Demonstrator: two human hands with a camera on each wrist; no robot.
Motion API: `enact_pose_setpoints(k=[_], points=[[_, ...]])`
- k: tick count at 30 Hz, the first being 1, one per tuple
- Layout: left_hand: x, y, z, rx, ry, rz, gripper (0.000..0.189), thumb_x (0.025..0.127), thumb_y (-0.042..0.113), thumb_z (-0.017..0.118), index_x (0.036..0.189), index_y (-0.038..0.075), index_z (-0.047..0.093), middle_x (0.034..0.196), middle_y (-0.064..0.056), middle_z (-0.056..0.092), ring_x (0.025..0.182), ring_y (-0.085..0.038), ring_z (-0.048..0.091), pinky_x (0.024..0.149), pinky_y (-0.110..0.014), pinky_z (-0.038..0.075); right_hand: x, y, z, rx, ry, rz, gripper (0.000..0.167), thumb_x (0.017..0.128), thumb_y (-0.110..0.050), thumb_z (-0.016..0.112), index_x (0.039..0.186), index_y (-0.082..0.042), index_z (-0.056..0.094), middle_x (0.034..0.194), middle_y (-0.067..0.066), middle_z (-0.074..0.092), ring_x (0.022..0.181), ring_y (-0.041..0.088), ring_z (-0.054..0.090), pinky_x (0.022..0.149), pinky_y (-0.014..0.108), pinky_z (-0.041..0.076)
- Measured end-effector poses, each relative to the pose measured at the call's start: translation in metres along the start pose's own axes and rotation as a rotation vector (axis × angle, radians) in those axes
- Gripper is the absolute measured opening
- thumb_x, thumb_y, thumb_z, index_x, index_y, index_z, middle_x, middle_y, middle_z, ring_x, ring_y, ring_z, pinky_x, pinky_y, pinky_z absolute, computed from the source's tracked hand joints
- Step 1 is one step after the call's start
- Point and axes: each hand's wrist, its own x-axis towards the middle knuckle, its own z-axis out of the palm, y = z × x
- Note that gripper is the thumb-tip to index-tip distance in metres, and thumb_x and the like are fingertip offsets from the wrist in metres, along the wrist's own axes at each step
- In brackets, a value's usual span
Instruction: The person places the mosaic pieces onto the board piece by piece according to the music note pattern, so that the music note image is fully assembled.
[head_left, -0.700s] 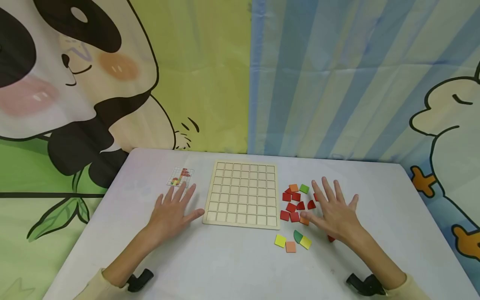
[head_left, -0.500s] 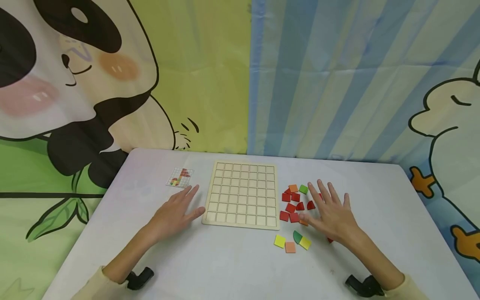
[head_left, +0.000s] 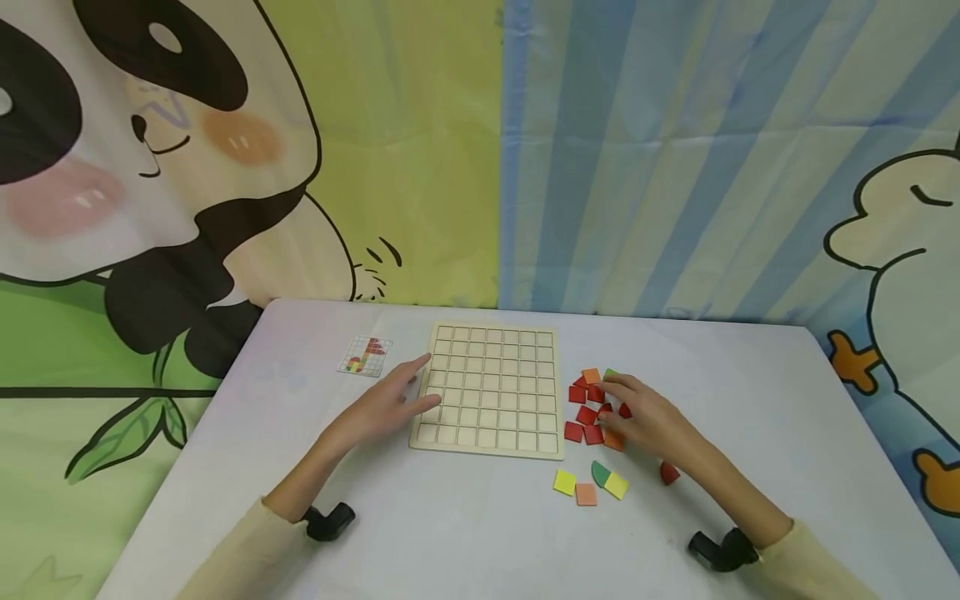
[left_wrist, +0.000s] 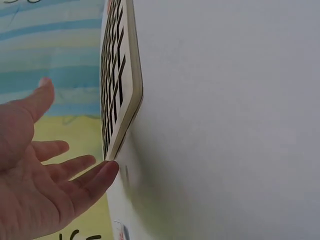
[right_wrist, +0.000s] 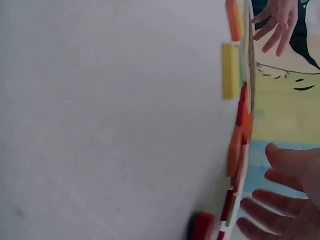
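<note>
My left hand (head_left: pixel 375 410) is at the left edge of the pale wooden grid board (head_left: pixel 491 392), fingers loosely extended and thumb apart. In the left wrist view, the fingertips of this hand (left_wrist: pixel 35 195) are near the board's edge (left_wrist: pixel 132 97); contact is unclear. Nothing is in its grasp. Over the pile of coloured tiles on the right, my right hand (head_left: pixel 651 417) hangs with slightly bent fingers, hiding some. Red square tiles (head_left: pixel 573 432), an orange tile (head_left: pixel 613 440) and a partly covered green tile (head_left: pixel 611 374) lie beneath or beside it. The right wrist view shows its fingers (right_wrist: pixel 270 216) parted, holding nothing.
A small printed pattern card (head_left: pixel 365 356) lies left of the board. Nearer the front are yellow tiles (head_left: pixel 565 482), a salmon square (head_left: pixel 587 494) and a green quarter-round (head_left: pixel 600 474). A red quarter-round (head_left: pixel 670 472) sits by the right forearm. Printed curtains (head_left: pixel 645 158) hang behind the white table.
My left hand has moved right to the board's edge, uncovering the pattern card. My right hand has shifted slightly left over the tiles, its spread fingers now closer together and bent.
</note>
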Motion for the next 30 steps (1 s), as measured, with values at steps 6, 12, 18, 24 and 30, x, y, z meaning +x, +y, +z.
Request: enact_pose_setpoints(k=[6,12,18,24,30], points=[[0.018,-0.004,0.001,-0.029,0.028,-0.013,0.078,0.103,0.039,0.063,0.164,0.006,0.026,0.167,-0.022,0.032,0.15,-0.043,0.038,0.121,-0.06,0.034,0.017,0.005,0.007,-0.002,-0.036,-0.013,0.033,0.092,-0.004,0.076,0.124,0.001,0.071,0.119,0.019,0.068,0.102,0.031,0.066,0.088,0.046,0.062],[0.03,-0.007,0.001,-0.001,0.02,0.007,0.065,0.104,0.02,0.061,0.159,-0.002,0.034,0.162,-0.026,0.037,0.151,-0.044,0.035,0.122,-0.059,0.032,0.025,0.004,0.007,-0.067,-0.05,-0.06,0.025,0.089,-0.002,0.077,0.114,0.003,0.075,0.114,0.018,0.071,0.102,0.032,0.067,0.088,0.045,0.062],[0.037,-0.013,0.003,0.153,0.015,0.044,0.059,0.101,0.006,0.063,0.155,-0.006,0.041,0.162,-0.023,0.039,0.15,-0.045,0.035,0.121,-0.057,0.035,0.027,0.007,0.007,-0.102,-0.034,-0.113,0.02,0.085,0.005,0.079,0.105,0.005,0.077,0.101,0.013,0.069,0.09,0.025,0.066,0.082,0.039,0.063],[0.038,-0.01,-0.003,0.231,0.003,0.035,0.06,0.1,0.004,0.065,0.154,-0.007,0.041,0.164,-0.019,0.038,0.148,-0.045,0.037,0.118,-0.056,0.039,0.037,0.008,0.006,-0.08,-0.072,-0.118,0.015,0.086,-0.001,0.08,0.101,0.001,0.078,0.095,0.009,0.069,0.083,0.019,0.063,0.076,0.033,0.063],[0.042,-0.009,-0.005,0.183,-0.025,0.019,0.065,0.098,0.009,0.069,0.155,-0.004,0.041,0.166,-0.018,0.034,0.152,-0.045,0.032,0.119,-0.058,0.037,0.043,0.008,0.002,-0.1,-0.133,-0.078,0.01,0.087,-0.008,0.082,0.095,-0.004,0.076,0.087,0.004,0.066,0.074,0.013,0.056,0.067,0.025,0.057]])
